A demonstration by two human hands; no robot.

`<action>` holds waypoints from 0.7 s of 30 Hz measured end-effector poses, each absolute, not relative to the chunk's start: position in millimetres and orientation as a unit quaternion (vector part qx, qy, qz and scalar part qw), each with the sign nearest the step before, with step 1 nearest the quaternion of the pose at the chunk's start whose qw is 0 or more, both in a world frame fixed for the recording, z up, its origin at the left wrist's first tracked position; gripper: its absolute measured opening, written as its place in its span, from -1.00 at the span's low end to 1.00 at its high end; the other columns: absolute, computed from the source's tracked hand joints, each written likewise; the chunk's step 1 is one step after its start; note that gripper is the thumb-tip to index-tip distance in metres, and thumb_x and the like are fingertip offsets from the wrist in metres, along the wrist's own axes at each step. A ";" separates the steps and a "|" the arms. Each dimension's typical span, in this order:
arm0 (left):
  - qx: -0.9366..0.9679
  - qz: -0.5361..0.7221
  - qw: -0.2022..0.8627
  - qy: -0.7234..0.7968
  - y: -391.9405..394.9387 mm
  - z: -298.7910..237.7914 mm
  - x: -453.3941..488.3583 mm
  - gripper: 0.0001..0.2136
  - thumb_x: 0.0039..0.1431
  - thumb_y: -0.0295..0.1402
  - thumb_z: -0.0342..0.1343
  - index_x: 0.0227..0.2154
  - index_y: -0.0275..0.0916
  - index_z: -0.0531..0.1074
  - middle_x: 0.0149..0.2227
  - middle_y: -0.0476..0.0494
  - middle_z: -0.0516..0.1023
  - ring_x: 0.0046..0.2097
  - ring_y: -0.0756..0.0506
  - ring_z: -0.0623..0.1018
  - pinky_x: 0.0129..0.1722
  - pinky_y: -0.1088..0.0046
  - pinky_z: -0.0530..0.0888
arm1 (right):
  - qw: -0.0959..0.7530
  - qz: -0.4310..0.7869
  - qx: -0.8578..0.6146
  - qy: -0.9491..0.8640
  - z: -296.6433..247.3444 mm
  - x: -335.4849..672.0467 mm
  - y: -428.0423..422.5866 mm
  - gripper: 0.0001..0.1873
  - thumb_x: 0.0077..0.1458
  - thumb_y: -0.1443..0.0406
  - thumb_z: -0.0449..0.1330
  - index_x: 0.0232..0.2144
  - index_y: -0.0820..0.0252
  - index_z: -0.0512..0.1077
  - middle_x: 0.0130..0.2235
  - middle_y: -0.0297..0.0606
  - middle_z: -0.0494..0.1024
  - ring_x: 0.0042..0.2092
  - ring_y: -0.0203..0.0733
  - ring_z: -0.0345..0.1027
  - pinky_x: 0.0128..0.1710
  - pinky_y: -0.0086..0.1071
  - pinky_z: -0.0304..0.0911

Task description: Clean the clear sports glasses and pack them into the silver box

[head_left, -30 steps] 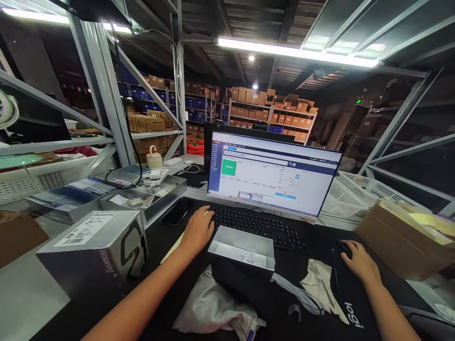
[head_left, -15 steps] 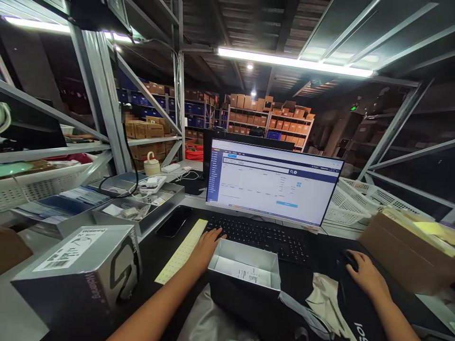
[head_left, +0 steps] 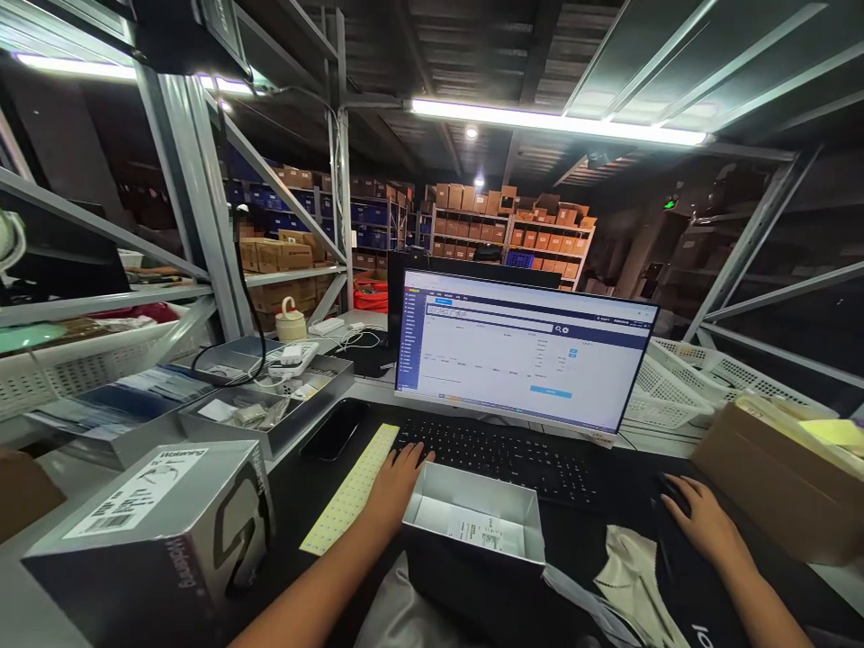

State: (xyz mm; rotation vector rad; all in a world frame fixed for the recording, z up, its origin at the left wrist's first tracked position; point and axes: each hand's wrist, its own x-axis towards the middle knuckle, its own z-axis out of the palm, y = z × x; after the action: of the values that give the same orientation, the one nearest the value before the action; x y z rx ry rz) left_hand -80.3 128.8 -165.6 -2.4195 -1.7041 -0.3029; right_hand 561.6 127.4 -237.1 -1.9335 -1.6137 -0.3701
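Observation:
My left hand (head_left: 400, 481) lies at the left end of the black keyboard (head_left: 499, 459), palm down, with its fingers stretched over the keys. My right hand (head_left: 706, 522) is curved over a dark computer mouse (head_left: 665, 493), which its fingers mostly hide. Beside my left hand stands an open silver-grey box (head_left: 472, 517) with a printed label inside. A yellow strip of small labels (head_left: 351, 490) runs under my left wrist. Behind the keyboard, a monitor (head_left: 519, 351) shows a page with a search bar. A beige cloth (head_left: 634, 576) lies between the box and my right arm.
At the left stands a closed grey box (head_left: 152, 540) with a label on top. A black phone (head_left: 336, 429) lies near a tray (head_left: 270, 414) of small items. A cardboard box (head_left: 776, 486) bounds the right side, with white baskets (head_left: 675, 387) behind it.
The view has shifted slightly, so the desk items appear a little lower and further right. The text in the monitor's search bar has changed. Both hands keep their places.

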 end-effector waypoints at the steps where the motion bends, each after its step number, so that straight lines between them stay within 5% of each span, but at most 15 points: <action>1: -0.811 -0.100 0.086 -0.570 128.9 -165.1 -80.2 -0.52 0.31 -0.49 -0.03 0.27 -0.09 0.32 0.32 -0.26 0.32 0.32 -0.29 0.32 0.27 0.06 0.30 | 0.289 -0.142 -0.728 -0.606 -237.4 562.3 128.5 -0.38 0.04 -0.07 -0.01 -0.01 0.12 0.50 0.05 0.00 0.44 0.11 0.18 0.40 0.13 -0.01 0.33; 12: -0.810 -0.093 0.110 -0.569 133.0 -165.0 -80.0 -0.53 0.29 -0.51 -0.02 0.24 -0.10 0.35 0.29 -0.25 0.36 0.28 -0.27 0.38 0.23 0.11 0.36 | 0.273 -0.169 -0.732 -0.601 -214.9 536.0 118.6 -0.47 0.08 0.05 0.01 0.00 0.14 0.47 0.03 0.02 0.47 0.11 0.15 0.41 0.11 0.00 0.34; 17: -0.813 -0.088 0.107 -0.565 136.7 -162.0 -83.3 -0.53 0.31 -0.50 -0.06 0.26 -0.18 0.32 0.30 -0.26 0.34 0.30 -0.23 0.36 0.26 0.16 0.32 | 0.248 -0.168 -0.765 -0.570 -183.0 500.4 99.0 -0.41 0.12 0.16 0.05 0.13 0.38 0.34 0.16 0.25 0.36 0.19 0.28 0.30 0.18 0.12 0.23; 21: -0.838 -0.084 0.098 -0.530 136.9 -153.7 -86.7 -0.54 0.28 -0.47 -0.04 0.24 -0.33 0.33 0.28 -0.35 0.36 0.28 -0.22 0.38 0.25 0.25 0.33 | 0.214 -0.156 -0.790 -0.553 -156.2 468.0 62.8 -0.41 0.16 0.26 0.09 0.22 0.35 0.26 0.27 0.23 0.26 0.28 0.21 0.20 0.27 0.04 0.12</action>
State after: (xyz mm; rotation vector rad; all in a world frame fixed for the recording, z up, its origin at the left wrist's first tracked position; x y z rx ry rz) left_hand -86.7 136.9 -153.7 -2.4793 -1.5694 -0.2482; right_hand 468.0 62.8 -156.2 -2.1914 -1.5349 -0.4317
